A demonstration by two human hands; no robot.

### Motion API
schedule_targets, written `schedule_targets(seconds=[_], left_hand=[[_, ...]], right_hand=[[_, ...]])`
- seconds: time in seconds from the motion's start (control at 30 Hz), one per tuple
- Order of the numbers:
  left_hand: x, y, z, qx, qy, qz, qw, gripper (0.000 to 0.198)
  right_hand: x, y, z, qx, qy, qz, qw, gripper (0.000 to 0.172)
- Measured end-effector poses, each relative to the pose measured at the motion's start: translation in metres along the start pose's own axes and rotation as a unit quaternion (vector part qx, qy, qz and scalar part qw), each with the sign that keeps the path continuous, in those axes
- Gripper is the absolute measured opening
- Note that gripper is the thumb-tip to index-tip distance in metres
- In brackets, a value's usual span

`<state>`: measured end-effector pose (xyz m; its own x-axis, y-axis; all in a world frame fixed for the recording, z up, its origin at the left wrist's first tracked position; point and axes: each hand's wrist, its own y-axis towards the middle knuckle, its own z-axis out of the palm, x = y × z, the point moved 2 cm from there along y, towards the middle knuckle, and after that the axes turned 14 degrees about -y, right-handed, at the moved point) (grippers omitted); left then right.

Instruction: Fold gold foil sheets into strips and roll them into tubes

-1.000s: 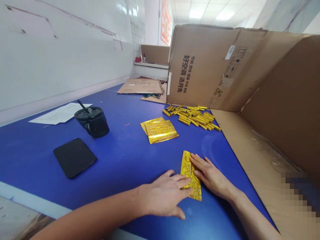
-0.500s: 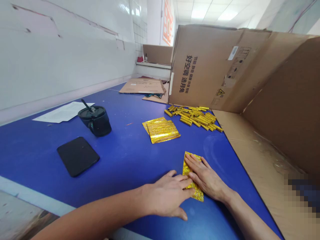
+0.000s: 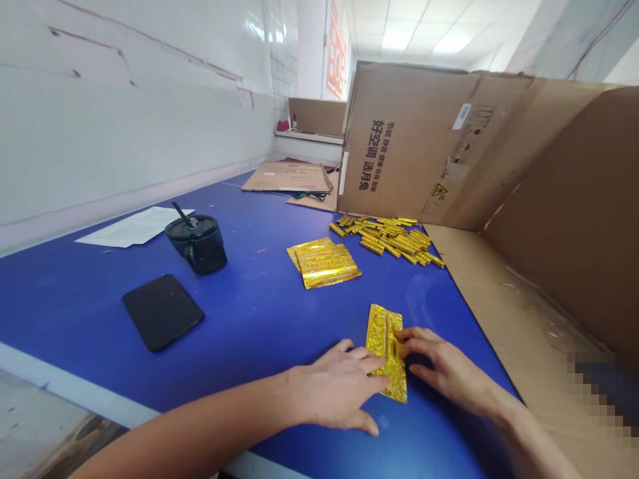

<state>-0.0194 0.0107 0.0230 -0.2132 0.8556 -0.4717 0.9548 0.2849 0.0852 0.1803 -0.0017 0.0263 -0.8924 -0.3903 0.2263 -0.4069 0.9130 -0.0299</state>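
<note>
A shiny gold foil wrapper (image 3: 380, 326) lies flat on the blue table, with a lengthwise seam down its middle. My left hand (image 3: 344, 386) rests spread and palm down, its fingertips pressing the wrapper's lower left part. At the wrapper's right edge, my right hand (image 3: 439, 362) has its fingers curled together, gripping the foil near the seam; the fingertips are partly hidden. Farther back, a few flat gold foil wrappers (image 3: 327, 265) lie overlapping. Behind them to the right is a loose pile of small gold foil tubes (image 3: 394, 238).
A dark lidded mug (image 3: 207, 246) with a straw stands at left, near a black flat rectangular object (image 3: 164, 313) and white paper (image 3: 134, 226). A large cardboard box (image 3: 409, 146) bounds the table's back right. Flat cardboard (image 3: 284, 177) lies at the far end.
My right hand has slid off the wrapper's top to its right edge, and its fingers have curled. The wrapper's seam now shows. My left hand has stayed in place.
</note>
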Motion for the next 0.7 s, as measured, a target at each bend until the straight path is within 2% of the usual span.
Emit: schedule_targets(seconds=[0.1, 0.17, 0.27, 0.5, 0.7], left_hand=[[0.000, 0.000, 0.000, -0.006, 0.003, 0.000, 1.000, 0.049], [0.001, 0.001, 0.001, -0.012, 0.005, -0.005, 1.000, 0.048], [0.001, 0.002, 0.004, -0.026, 0.012, -0.016, 0.999, 0.045], [-0.002, 0.004, 0.005, -0.042, 0.034, -0.044, 0.998, 0.043], [0.000, 0.004, 0.004, -0.057, 0.001, -0.046, 0.997, 0.043]], right_hand=[[0.007, -0.003, 0.004, 0.043, -0.047, 0.001, 0.998, 0.042], [0.010, -0.001, 0.009, 0.055, -0.060, -0.005, 0.997, 0.049], [0.013, 0.003, 0.014, 0.036, -0.070, -0.027, 0.997, 0.045], [0.032, 0.006, 0.014, -0.083, -0.135, -0.057, 0.986, 0.035], [0.038, 0.003, 0.009, -0.042, -0.072, -0.057, 0.995, 0.027]])
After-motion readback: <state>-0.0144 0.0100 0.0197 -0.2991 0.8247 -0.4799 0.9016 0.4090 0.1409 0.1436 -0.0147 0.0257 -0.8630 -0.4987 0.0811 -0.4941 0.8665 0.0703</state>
